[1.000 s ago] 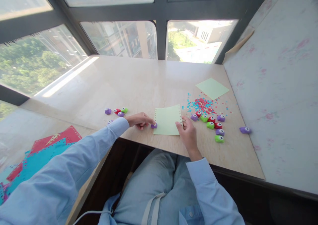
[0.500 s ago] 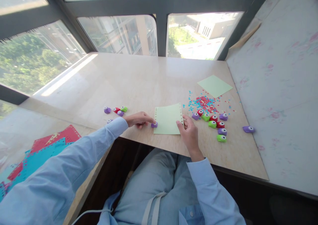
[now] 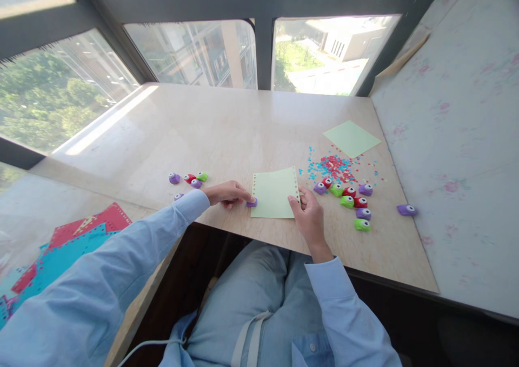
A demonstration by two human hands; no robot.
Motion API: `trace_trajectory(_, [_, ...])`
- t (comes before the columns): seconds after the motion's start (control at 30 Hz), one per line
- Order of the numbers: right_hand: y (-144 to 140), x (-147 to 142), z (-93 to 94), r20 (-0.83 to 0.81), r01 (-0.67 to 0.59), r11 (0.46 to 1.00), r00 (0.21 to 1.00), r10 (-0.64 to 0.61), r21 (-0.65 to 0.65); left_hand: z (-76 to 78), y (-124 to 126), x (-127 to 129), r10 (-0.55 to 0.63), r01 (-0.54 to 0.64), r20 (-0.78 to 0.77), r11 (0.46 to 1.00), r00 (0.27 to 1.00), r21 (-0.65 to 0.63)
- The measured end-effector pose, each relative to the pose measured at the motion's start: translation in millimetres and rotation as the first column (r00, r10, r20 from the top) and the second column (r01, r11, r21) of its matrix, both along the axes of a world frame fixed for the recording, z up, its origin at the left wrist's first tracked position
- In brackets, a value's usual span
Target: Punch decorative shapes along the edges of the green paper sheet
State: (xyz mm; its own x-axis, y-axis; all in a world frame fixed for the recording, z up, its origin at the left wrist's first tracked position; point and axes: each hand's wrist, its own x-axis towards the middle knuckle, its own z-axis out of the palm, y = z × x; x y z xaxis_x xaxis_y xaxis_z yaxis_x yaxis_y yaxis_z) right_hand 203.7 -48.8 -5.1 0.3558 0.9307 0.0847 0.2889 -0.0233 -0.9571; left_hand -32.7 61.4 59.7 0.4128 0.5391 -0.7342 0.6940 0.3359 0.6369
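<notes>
The left hand (image 3: 225, 193) presses its fingertips down on a little purple plastic paper punch (image 3: 252, 202) that sits on the left edge of the pale green square paper sheet (image 3: 274, 193). That edge already has a row of small holes. The sheet lies flat at the front of the beige stone worktop (image 3: 227, 129). The right hand (image 3: 308, 211) pinches the sheet's right edge, thumb on top, and holds it down.

Compared with a second ago, almost nothing has moved. Both hands, the punch and the sheet sit in the same spots; only the view has tipped a bit. It looks like the hand is in the middle of a slow push on the punch.

Far left, red and blue foam sheets (image 3: 60, 248) lie in a pile. Left of the hands sit a few more tiny punches (image 3: 188, 179). To the right is a bunch of green, red and purple punches (image 3: 349, 200), then red and blue paper bits (image 3: 334, 167), and a second green sheet (image 3: 351, 138).
</notes>
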Motion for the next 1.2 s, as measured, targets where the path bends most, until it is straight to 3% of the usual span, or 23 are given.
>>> trace_trajectory(0.33, [-0.3, 0.9, 1.0, 0.057, 0.013, 1.000, 0.998, -0.013, 0.000, 7.3, 5.1, 10.5, -0.013, 0.012, -0.021, 0.998, 1.000, -0.060])
trace_trajectory(0.4, [-0.4, 1.1, 0.8, 0.063, 0.014, 1.000, 0.998, -0.014, 0.000, 11.1, 8.0, 16.3, -0.059, 0.057, -0.064, 0.998, 0.996, -0.026])
trace_trajectory(0.53, [-0.6, 1.3, 1.4, 0.078, 0.017, 1.000, 0.997, -0.017, -0.003, 15.8, 14.2, 30.0, -0.256, 0.274, -0.223, 0.960, 0.941, 0.052])
trace_trajectory(0.6, [-0.7, 1.0, 2.3, 0.076, 0.018, 1.000, 0.997, -0.017, -0.006, 14.6, 17.5, 35.8, -0.313, 0.345, -0.286, 0.936, 0.906, 0.067])
trace_trajectory(0.8, [-0.8, 0.4, 3.8, 0.056, 0.018, 1.000, 0.998, -0.018, -0.008, 2.8, 28.8, 46.5, -0.346, 0.409, -0.372, 0.907, 0.861, 0.104])
trace_trajectory(1.2, [-0.9, -0.5, 4.5, 0.038, 0.015, 1.000, 0.999, -0.014, -0.002, -5.5, 37.1, 58.5, -0.362, 0.430, -0.350, 0.892, 0.864, 0.140])
